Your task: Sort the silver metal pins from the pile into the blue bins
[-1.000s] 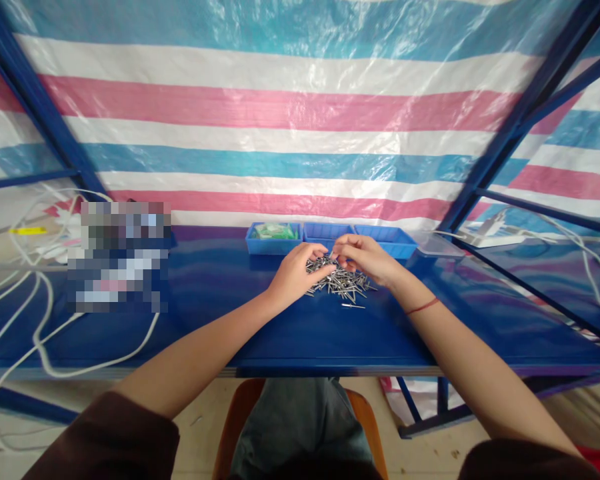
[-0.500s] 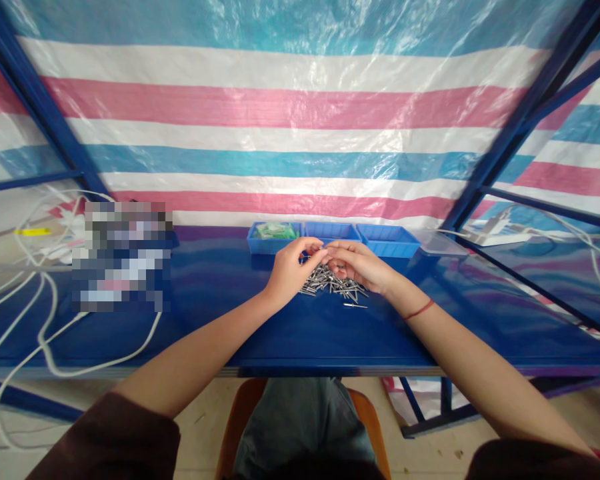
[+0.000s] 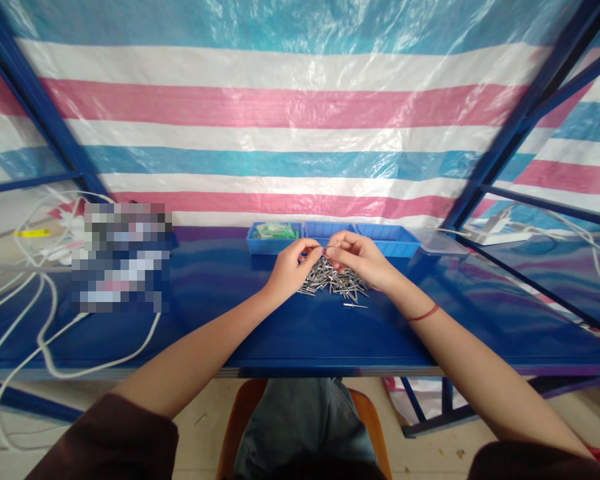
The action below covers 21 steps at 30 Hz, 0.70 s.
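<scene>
A heap of small silver metal pins (image 3: 333, 282) lies on the blue table (image 3: 300, 333), just in front of me. Both hands hover over its far edge. My left hand (image 3: 290, 267) is closed in a pinch, thumb and fingertips together. My right hand (image 3: 360, 260) is also pinched. A thin pin (image 3: 324, 248) spans the gap between the two sets of fingertips, which nearly touch. One loose pin (image 3: 355, 306) lies apart at the heap's near side.
Three blue trays stand at the table's back: the left tray (image 3: 274, 235) holds green bits, the middle tray (image 3: 325, 230) and right tray (image 3: 390, 239) follow. A clear lid (image 3: 440, 243) lies beside them. White cables (image 3: 45, 333) loop at the left. A striped tarp hangs behind.
Both hands lifted slightly off the heap and rose toward the trays. The fingertips came together, and a pin now shows between them.
</scene>
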### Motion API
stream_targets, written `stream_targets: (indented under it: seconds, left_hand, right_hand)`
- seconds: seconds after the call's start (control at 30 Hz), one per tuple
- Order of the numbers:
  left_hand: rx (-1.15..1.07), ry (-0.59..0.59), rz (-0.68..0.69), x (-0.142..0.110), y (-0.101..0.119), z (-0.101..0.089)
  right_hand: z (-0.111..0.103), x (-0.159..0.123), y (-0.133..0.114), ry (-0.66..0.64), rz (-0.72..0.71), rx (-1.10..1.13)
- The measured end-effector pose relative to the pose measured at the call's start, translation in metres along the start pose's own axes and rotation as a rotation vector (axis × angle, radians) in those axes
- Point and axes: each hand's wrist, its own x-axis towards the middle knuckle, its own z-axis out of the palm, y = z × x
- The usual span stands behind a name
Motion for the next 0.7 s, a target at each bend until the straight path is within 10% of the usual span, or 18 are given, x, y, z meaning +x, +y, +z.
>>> stream_targets:
  seconds: [0.4,0.57,0.7]
  left_hand:
    - [0.234,-0.142,0.072,-0.005,-0.015,0.007]
    - [0.428,-0.279,0.068,-0.009,-0.015,0.005]
    - [0.465,-0.376,0.020,-0.012,-0.016,0.005]
  right_hand:
    - [-0.039,0.039,0.037,0.496,-0.208,-0.697]
    - [-0.064,0.034,0.037,0.427,-0.139,-0.995]
    - [-0.085,0.013,0.018,0.015,0.051,-0.907]
